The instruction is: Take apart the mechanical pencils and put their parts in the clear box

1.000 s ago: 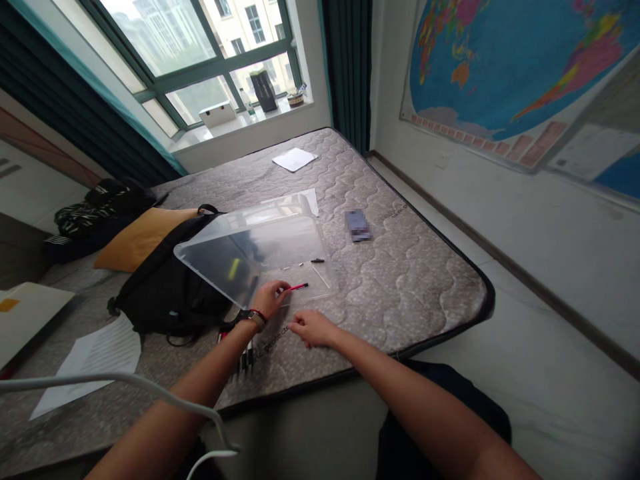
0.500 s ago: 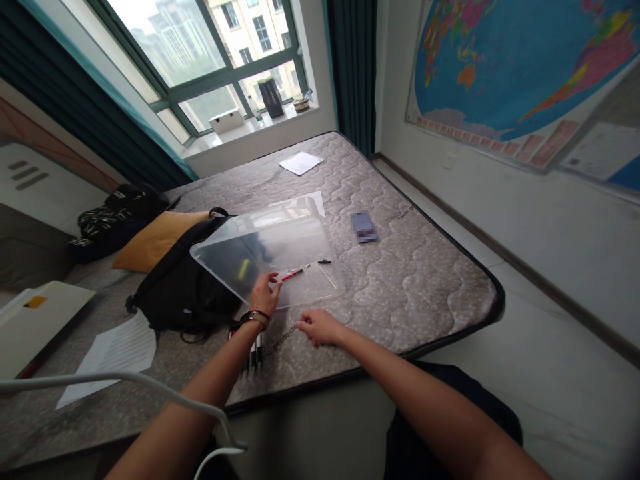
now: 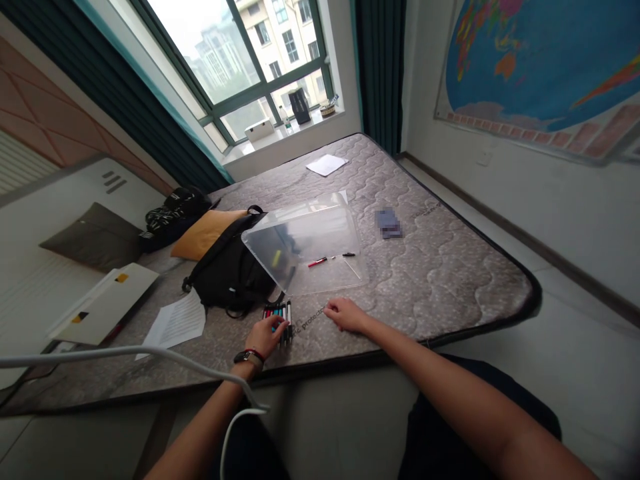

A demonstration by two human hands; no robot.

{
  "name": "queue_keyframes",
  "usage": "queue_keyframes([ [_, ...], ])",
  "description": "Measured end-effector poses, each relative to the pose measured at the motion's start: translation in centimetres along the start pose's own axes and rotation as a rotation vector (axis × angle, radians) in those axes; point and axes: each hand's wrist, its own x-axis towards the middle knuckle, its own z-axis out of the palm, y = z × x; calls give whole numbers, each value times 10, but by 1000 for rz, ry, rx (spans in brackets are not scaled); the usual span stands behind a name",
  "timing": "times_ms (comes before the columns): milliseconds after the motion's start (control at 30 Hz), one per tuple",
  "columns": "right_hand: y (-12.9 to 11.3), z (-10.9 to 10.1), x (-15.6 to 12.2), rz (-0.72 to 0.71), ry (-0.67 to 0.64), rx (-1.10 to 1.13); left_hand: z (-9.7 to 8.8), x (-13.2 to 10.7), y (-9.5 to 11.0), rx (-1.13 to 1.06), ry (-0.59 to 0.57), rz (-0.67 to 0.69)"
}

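My left hand [image 3: 267,335] is bent over a row of several pens [image 3: 289,312] near the mattress's front edge. Its fingers are closed on the pens; exactly which they grip is partly hidden. To the right, my right hand [image 3: 345,314] rests on the mattress with its fingers curled in and nothing visible in them. Beyond both hands lies a clear plastic box [image 3: 327,288]. On it are a red pen piece [image 3: 317,262], a small black piece [image 3: 349,255], a tiny light piece between them, and a thin pale stick [image 3: 353,268].
A black backpack [image 3: 233,273] leans beside the box, by an orange pillow [image 3: 205,233]. Paper sheets [image 3: 177,323] [image 3: 327,165] and a blurred bluish item [image 3: 389,223] lie on the mattress [image 3: 450,280]. A white cable [image 3: 200,363] crosses the left foreground.
My left hand has moved from the red pen piece on the clear box back to the row of pens. The right hand stays curled on the mattress. The view has shifted left.
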Motion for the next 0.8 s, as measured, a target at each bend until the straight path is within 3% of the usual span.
queue_keyframes([
  [167,-4,-5,-13,-32,1,-37,9,11,22,96,-37,-191],
  [367,-1,-14,-22,-50,-12,1,10,17,49,137,-74,-161],
  [433,3,-14,-21,-13,-16,62,8,12,63,129,-72,-96],
  [567,13,-13,-21,69,-5,215,7,-6,90,82,25,168],
  [700,21,-15,-29,-24,71,194,14,-20,106,30,90,287],
  [800,21,-20,-29,-97,42,119,25,-21,113,-38,105,342],
])
